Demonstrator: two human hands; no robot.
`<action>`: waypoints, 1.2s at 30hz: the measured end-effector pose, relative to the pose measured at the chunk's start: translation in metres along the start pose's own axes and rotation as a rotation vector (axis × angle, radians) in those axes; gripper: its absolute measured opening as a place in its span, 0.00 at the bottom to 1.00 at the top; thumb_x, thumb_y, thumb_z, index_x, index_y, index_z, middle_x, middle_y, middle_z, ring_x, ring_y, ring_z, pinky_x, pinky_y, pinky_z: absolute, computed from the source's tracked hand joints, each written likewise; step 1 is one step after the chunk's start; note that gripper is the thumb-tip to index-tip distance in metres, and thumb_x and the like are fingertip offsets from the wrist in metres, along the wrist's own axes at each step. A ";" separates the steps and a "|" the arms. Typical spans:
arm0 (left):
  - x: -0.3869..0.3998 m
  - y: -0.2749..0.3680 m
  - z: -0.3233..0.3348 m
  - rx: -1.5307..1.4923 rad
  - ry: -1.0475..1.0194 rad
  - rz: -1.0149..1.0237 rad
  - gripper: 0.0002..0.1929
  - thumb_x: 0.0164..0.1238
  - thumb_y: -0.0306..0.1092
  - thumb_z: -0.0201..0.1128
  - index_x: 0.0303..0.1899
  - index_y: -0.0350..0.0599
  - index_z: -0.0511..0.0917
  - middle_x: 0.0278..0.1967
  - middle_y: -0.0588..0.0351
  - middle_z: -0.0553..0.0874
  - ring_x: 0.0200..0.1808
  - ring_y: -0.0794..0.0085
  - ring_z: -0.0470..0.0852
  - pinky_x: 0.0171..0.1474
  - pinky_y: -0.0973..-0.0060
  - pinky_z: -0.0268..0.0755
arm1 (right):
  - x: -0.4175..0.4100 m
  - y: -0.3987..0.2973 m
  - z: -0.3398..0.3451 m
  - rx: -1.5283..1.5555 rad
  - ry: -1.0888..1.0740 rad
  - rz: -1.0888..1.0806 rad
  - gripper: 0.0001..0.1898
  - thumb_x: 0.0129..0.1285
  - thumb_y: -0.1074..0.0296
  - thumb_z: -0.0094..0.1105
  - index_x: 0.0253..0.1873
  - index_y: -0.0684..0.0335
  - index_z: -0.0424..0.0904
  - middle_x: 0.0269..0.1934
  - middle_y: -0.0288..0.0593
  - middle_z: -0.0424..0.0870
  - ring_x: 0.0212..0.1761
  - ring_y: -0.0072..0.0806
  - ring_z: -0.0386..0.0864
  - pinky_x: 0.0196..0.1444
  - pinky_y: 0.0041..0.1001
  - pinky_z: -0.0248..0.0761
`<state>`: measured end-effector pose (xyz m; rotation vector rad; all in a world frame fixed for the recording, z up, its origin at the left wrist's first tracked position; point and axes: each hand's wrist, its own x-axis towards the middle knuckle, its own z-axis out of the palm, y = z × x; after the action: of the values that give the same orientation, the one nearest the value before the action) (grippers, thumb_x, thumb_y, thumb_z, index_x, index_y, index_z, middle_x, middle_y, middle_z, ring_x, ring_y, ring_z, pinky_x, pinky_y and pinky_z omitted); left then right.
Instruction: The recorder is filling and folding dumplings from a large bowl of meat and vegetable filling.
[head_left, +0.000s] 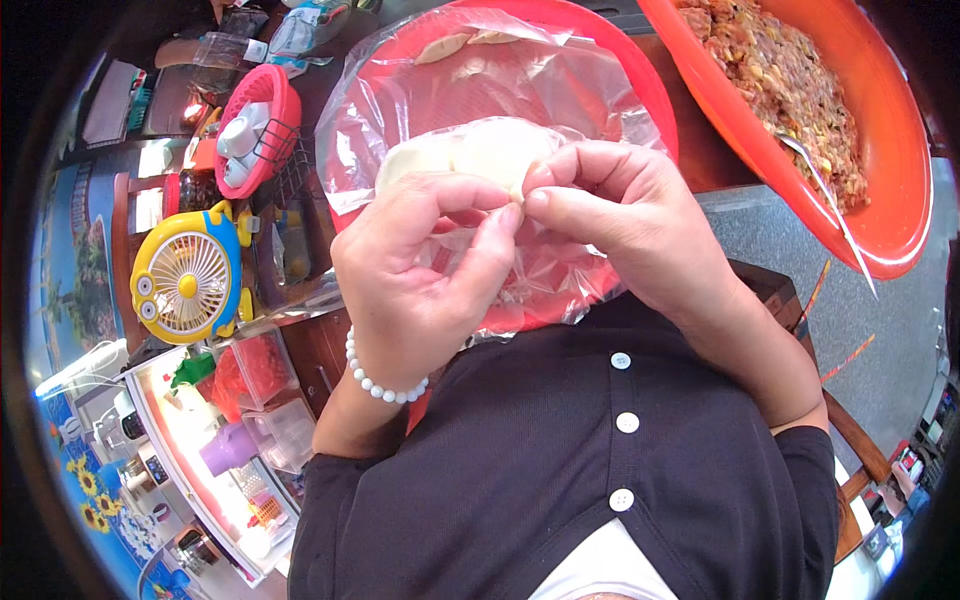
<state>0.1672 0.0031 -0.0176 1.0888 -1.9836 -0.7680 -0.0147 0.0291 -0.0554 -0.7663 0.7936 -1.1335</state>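
Both hands meet over a red round tray (660, 82) lined with clear plastic film (375, 112). My left hand (427, 262), with a white bead bracelet (382, 391) at its wrist, pinches a small pale bit of dough (517, 186) between thumb and forefinger. From the other side, the fingertips of my right hand (622, 199) grip the same bit. Pale round dough wrappers (499, 146) show just behind the fingers; whether the pinched bit belongs to one of them is hidden. Two folded dumplings (442, 48) lie at the tray's far edge.
On the right, an orange basin (896, 225) holds minced filling (795, 97) and a metal spoon (832, 202). A yellow and blue fan (187, 285) stands at left, near a pink basket (289, 112) with white cups (241, 139). Wooden chair parts (859, 435) are at lower right.
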 end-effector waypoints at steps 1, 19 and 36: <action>0.001 -0.001 0.000 0.024 0.001 0.030 0.06 0.55 0.21 0.70 0.34 0.39 0.85 0.31 0.56 0.88 0.32 0.74 0.85 0.37 0.77 0.77 | 0.000 0.000 0.001 -0.007 0.002 0.000 0.05 0.67 0.72 0.65 0.44 0.67 0.83 0.38 0.36 0.85 0.39 0.16 0.82 0.43 0.19 0.78; 0.007 0.003 -0.005 0.125 -0.028 0.087 0.07 0.52 0.18 0.68 0.34 0.37 0.84 0.34 0.50 0.88 0.32 0.70 0.86 0.36 0.77 0.77 | 0.004 0.003 0.008 -0.056 0.030 -0.160 0.05 0.65 0.75 0.60 0.42 0.69 0.83 0.35 0.34 0.85 0.36 0.13 0.79 0.38 0.17 0.75; 0.011 0.004 -0.001 0.225 -0.026 0.212 0.07 0.52 0.18 0.68 0.33 0.38 0.84 0.32 0.50 0.87 0.33 0.66 0.87 0.37 0.74 0.78 | 0.007 0.004 0.006 -0.054 0.051 -0.150 0.06 0.65 0.73 0.61 0.42 0.70 0.84 0.33 0.34 0.85 0.33 0.12 0.78 0.35 0.16 0.73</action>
<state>0.1624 -0.0053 -0.0101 0.9759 -2.2049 -0.4572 -0.0056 0.0239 -0.0567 -0.8559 0.8228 -1.2746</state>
